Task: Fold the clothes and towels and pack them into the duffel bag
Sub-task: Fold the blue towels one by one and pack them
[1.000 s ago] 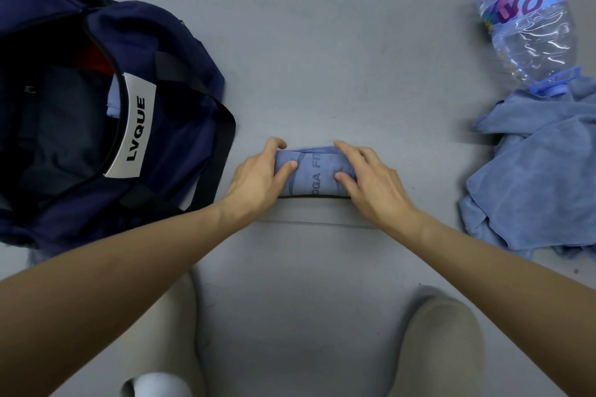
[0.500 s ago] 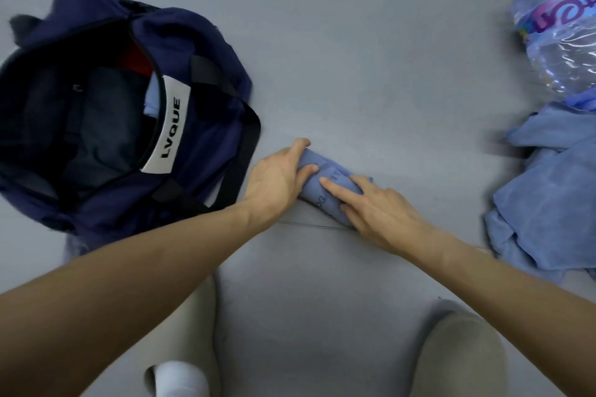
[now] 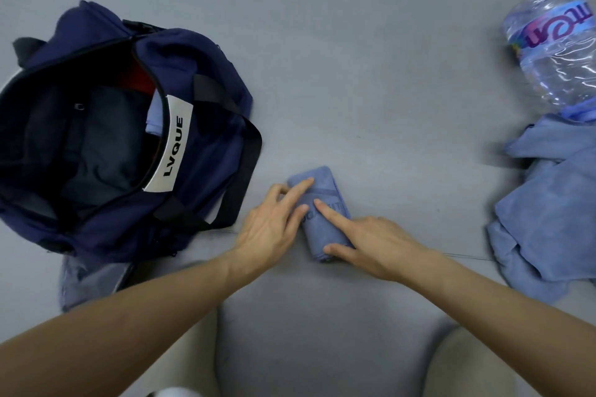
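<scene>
A small blue towel (image 3: 325, 190), rolled tight with grey lettering on it, lies slanted on the grey floor. My left hand (image 3: 271, 226) rests on its left side with straight fingers laid over the top. My right hand (image 3: 377, 245) pinches the roll, the index finger pressing on top and the thumb against the near end. The navy duffel bag (image 3: 213, 138) with a white LVQUE label sits unzipped at the left, with dark folded clothes and a bit of light blue cloth inside. A crumpled blue towel (image 3: 548, 213) lies at the right.
A large clear water bottle (image 3: 558, 48) lies on its side at the far right, its neck touching the crumpled towel. A grey-blue cloth (image 3: 87, 280) pokes out from under the bag's near side. My knees in pale trousers (image 3: 483, 364) fill the bottom edge.
The rolled towel has been turned from lying crosswise to slanting away from me. Both hands loosened from gripping its ends, and my view shifted left.
</scene>
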